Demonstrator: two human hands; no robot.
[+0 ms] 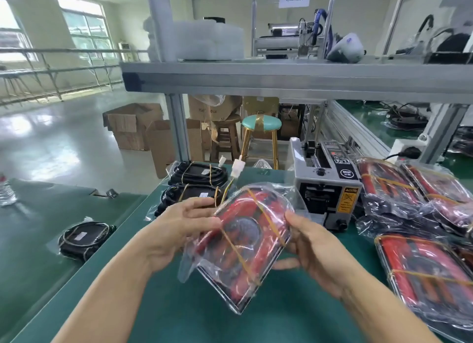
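I hold a red tail lamp [243, 243] in a clear plastic bag above the green table [281, 314]. Yellow rubber bands cross the lamp, and a wire with a white connector [236, 170] sticks up from its far end. My left hand [176, 230] grips the lamp's left edge, thumb on top of the bag. My right hand [309, 243] holds the right edge, fingers curled under the lamp. The lamp is tilted, its lower corner pointing toward me.
A grey tape dispenser machine [325, 181] stands just behind the lamp. Bagged red lamps [419, 273] pile up on the right. Black-side-up lamps [197, 186] lie behind my left hand, one more [82, 237] on the left conveyor belt. A metal shelf [281, 79] runs overhead.
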